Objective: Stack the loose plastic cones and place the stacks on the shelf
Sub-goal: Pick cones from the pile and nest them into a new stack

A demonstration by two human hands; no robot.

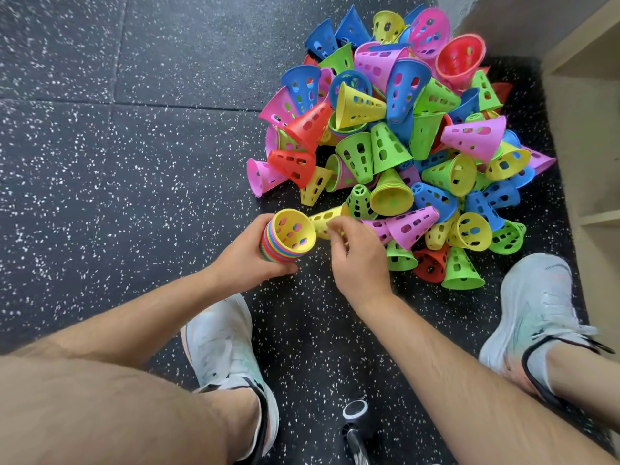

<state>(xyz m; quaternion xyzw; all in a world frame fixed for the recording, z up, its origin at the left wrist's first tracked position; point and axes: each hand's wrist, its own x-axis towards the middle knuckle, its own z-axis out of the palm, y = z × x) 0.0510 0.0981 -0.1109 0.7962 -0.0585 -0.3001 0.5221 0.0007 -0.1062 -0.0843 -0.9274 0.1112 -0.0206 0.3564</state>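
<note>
Bare thigh (100, 407) at bottom left, nearest the lens; white sneakers on both feet, left shoe (228, 357) and right shoe (536, 313), planted on black speckled rubber floor (100, 162). Small round black-and-chrome object (355, 411) low between the feet, identity unclear.

Left hand (248, 253) wrapped around nested stack of cones (285, 239), fingers closed on its lower bands; stack tilted, open mouth facing up toward camera, yellow cone innermost, rims of red, blue, green and pink showing beneath. Stack held clear of the floor, just left of the pile.

Right hand (355, 250) curled, fingertips pinched on a loose yellow cone (327, 218) lying on its side at the near edge of the pile, just beside the stack's rim. Contact between that cone and the stack not resolvable.

Pile of loose cones (402, 139) heaped on floor ahead and right: pink, blue, green, yellow, red, all perforated, pointing every direction, some partly nested. Pink cone (412, 226) on its side immediately right of the right hand.

Pale wooden shelf unit (583, 129) along right edge, close beside the pile; compartments only partly in frame.
</note>
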